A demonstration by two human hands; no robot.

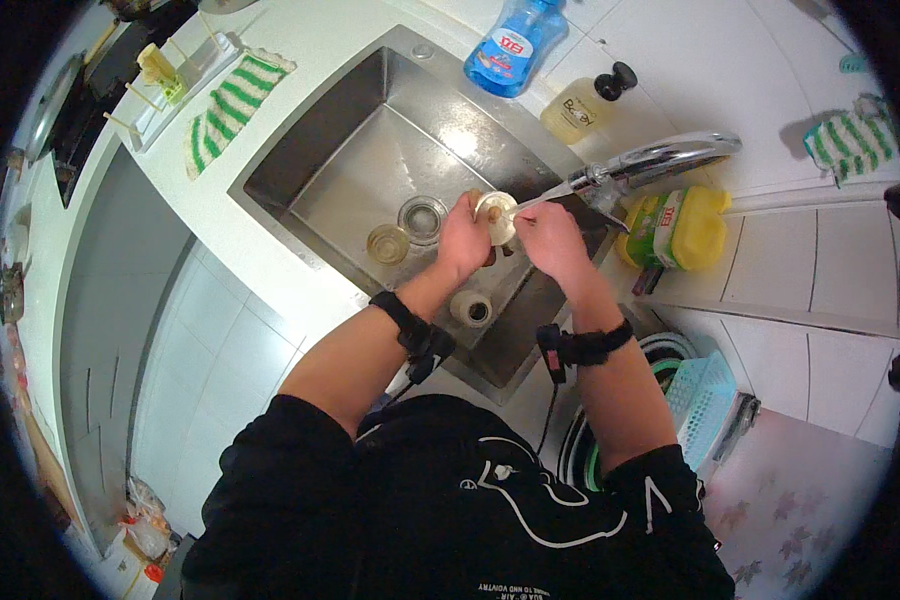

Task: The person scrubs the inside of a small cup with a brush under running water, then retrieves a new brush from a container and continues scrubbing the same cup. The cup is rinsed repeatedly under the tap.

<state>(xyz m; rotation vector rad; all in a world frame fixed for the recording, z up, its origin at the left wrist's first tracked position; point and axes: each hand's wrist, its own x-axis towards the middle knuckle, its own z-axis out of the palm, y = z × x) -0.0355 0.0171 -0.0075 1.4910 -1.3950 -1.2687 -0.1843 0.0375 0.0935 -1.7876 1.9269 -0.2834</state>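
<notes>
Over the steel sink [340, 150], my left hand [462, 243] grips a small white round vessel [506, 229], a cup or lid, with its opening facing up. Water from the chrome faucet [660, 155] runs down into or just beside it. My right hand [553, 243] is close against the vessel's right side, its fingers curled together at the stream; whatever they may hold is hidden. Below the left hand, a clear glass cup [387, 244] stands in the basin beside the round drain [422, 219]. A pale cup or bottle with a dark opening [471, 309] stands nearer me.
Behind the sink stand a blue detergent bottle [515, 50] and a pump bottle [580, 108]. A yellow jug [678, 228] is right of the faucet. A green-striped cloth [235, 112] lies on the left counter [185, 40]. A light-blue basket [698, 395] sits at lower right.
</notes>
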